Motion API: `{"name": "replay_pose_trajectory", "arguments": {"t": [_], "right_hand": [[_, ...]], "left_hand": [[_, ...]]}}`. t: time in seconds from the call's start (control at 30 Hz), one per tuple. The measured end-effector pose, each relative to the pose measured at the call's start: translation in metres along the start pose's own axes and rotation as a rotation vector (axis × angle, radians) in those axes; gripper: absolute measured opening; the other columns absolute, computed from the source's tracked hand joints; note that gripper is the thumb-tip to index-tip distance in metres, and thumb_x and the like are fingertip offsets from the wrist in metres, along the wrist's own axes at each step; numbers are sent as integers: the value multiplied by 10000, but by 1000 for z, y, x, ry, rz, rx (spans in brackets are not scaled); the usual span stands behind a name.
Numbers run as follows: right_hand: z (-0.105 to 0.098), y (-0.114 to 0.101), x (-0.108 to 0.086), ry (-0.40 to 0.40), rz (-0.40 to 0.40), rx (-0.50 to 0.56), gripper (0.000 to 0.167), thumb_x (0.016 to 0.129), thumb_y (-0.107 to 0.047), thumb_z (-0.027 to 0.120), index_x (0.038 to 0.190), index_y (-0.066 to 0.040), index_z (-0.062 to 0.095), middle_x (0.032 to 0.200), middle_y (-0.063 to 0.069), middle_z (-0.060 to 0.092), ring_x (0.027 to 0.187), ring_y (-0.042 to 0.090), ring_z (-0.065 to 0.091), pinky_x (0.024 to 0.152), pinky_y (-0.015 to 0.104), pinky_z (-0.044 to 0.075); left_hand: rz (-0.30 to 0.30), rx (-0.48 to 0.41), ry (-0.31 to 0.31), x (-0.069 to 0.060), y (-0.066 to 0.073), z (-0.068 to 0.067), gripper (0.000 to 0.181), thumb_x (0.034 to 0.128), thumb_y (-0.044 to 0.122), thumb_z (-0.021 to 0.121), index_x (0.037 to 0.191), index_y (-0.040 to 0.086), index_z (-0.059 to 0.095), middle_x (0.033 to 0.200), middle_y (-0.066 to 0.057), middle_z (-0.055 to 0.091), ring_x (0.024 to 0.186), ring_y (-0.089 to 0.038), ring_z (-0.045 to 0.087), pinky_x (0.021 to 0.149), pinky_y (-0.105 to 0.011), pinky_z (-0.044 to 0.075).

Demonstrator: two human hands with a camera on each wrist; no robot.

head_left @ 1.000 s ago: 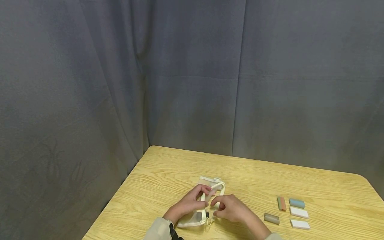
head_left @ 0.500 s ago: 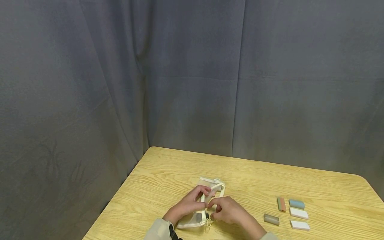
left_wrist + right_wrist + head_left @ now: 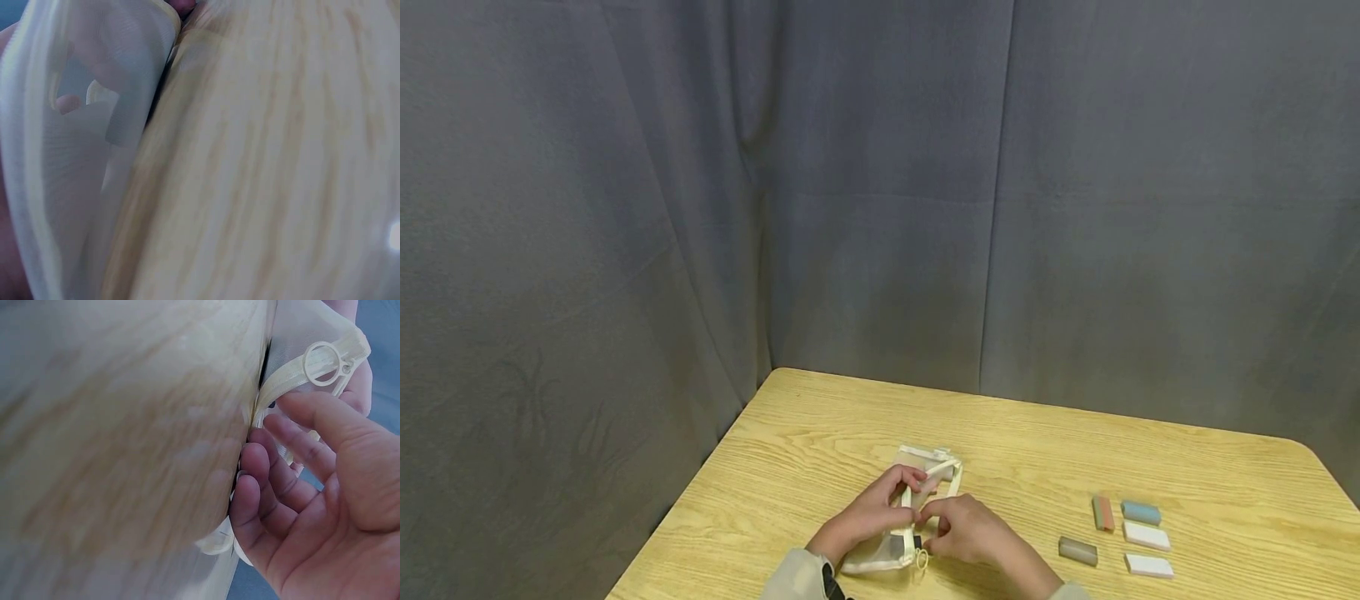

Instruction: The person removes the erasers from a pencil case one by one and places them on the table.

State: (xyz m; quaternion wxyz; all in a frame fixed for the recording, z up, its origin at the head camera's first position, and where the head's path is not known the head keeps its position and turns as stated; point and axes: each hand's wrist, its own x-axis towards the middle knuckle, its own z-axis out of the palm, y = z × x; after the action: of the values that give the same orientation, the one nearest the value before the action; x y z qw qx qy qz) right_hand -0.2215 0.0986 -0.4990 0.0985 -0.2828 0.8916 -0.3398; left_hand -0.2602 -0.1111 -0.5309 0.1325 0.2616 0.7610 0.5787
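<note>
A see-through mesh pouch with cream edging lies on the table, its zip side spread apart. The left hand holds the pouch's near-left edge, fingers over the rim. The right hand is at the opposite edge, thumb and forefinger pinching the edging. In the right wrist view the cream edging with a ring pull runs to the thumb and forefinger of the right hand; its other fingers are curled against the table. The left wrist view shows the mesh close up.
To the right on the wooden table lie a grey-brown block, a green and orange block, a blue block and two white blocks. Grey curtains hang behind and to the left.
The right hand has moved slightly left, closer to the left hand, and its fingers have closed on the pouch edge. The left hand and the blocks stay in place.
</note>
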Motion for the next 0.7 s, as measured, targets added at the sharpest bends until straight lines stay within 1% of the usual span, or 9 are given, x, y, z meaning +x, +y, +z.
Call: {"name": "replay_pose_trajectory", "arguments": {"t": [0.2, 0.4, 0.53, 0.7], "right_hand": [[0, 0, 0, 2, -10, -6, 278, 818, -186, 812, 1077, -114, 740, 702, -82, 611, 599, 34, 492, 539, 210, 417], [-1, 0, 0, -11, -24, -2, 290, 811, -163, 807, 1089, -111, 740, 688, -91, 610, 594, 26, 492, 546, 206, 423], [0, 1, 1, -18, -41, 6, 295, 813, -148, 789, 1100, -99, 738, 674, -114, 599, 571, 6, 479, 532, 190, 423], [1, 0, 2, -13, -69, 12, 222, 814, -115, 787, 1031, -118, 744, 659, -117, 602, 556, -8, 470, 520, 180, 417]], "left_hand": [[-8, -1, -8, 0, -1, 0, 363, 828, 111, 679, 1145, 50, 513, 1457, -68, 479, 1481, -351, 329, 1237, -478, 203], [-16, 0, -3, 1, -2, 0, 365, 824, 126, 697, 1136, 58, 520, 1448, -61, 488, 1468, -343, 354, 1227, -492, 223], [-16, 6, 0, 2, -2, 0, 370, 823, 137, 707, 1135, 66, 521, 1452, -60, 489, 1481, -363, 328, 1227, -507, 214], [-22, 9, 4, 2, -2, 0, 373, 818, 144, 718, 1131, 84, 524, 1449, -50, 493, 1480, -370, 329, 1228, -509, 215]]}}
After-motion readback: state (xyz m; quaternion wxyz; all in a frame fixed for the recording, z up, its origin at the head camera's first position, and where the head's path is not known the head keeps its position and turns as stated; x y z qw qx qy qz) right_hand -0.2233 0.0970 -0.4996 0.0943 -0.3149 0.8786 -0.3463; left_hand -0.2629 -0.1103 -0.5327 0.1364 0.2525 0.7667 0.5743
